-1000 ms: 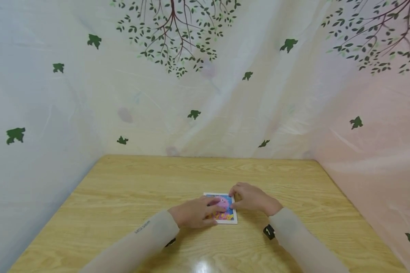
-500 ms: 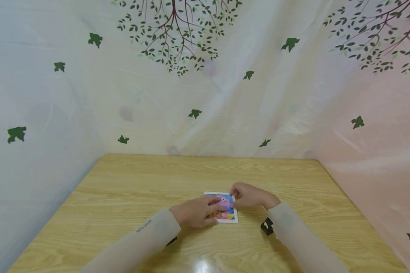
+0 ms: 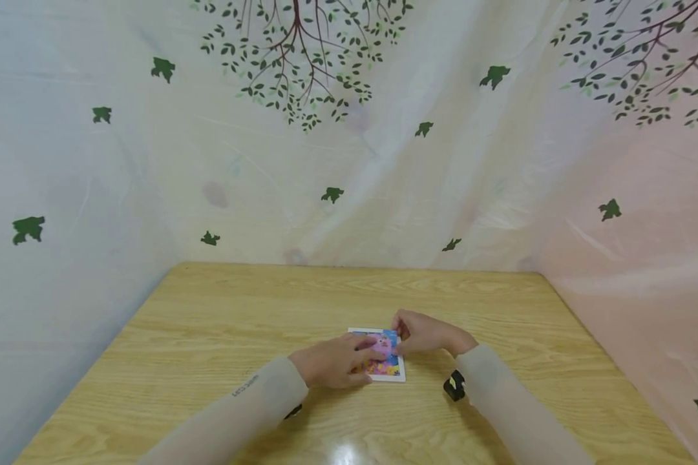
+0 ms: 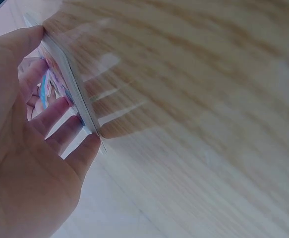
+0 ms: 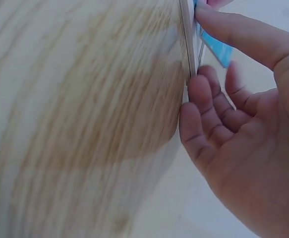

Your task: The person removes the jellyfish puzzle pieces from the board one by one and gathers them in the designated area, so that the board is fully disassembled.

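A small square picture puzzle with a white border lies on the wooden table, showing a pink figure on blue above yellow flowers. My left hand rests across its left part, fingers spread on the picture and thumb at the near border, hiding that side. At the upper right corner, my right hand pinches a flat blue puzzle piece between thumb and index finger. In the right wrist view this blue piece stands tilted up from the board, while the other fingers curl beside the board's edge.
The wooden table extends around the puzzle on every side. A pale curtain printed with branches and green leaves hangs along the back and both sides. A black wrist device sits below the right sleeve.
The blue piece at the upper right corner has tipped up from the picture under my right fingers. My left hand stays in place on the board.
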A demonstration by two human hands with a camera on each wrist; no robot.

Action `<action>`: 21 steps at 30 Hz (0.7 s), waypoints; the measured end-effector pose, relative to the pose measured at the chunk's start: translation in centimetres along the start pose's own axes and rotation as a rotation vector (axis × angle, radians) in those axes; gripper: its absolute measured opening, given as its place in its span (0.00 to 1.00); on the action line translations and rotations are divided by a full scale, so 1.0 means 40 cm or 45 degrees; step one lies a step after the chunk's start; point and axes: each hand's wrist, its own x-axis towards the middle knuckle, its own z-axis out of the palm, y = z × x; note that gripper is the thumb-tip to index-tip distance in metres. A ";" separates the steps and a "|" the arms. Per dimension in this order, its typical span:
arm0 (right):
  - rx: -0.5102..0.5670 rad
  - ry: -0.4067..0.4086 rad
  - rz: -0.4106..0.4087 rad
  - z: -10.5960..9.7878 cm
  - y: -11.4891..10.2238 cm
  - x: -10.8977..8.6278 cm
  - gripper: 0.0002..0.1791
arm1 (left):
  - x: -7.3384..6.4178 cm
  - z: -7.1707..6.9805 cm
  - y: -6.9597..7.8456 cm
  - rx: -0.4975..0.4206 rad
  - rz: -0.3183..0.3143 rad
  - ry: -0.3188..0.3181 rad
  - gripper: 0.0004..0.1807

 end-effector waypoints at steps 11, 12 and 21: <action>0.064 0.025 0.001 0.006 0.015 0.005 0.10 | 0.000 -0.004 0.006 0.003 -0.013 0.004 0.29; 0.065 0.027 -0.003 0.005 0.016 0.002 0.10 | -0.001 -0.004 0.007 0.004 -0.013 0.004 0.28; 0.118 0.059 0.019 -0.044 0.048 -0.062 0.11 | 0.003 -0.001 0.005 0.005 -0.001 0.004 0.29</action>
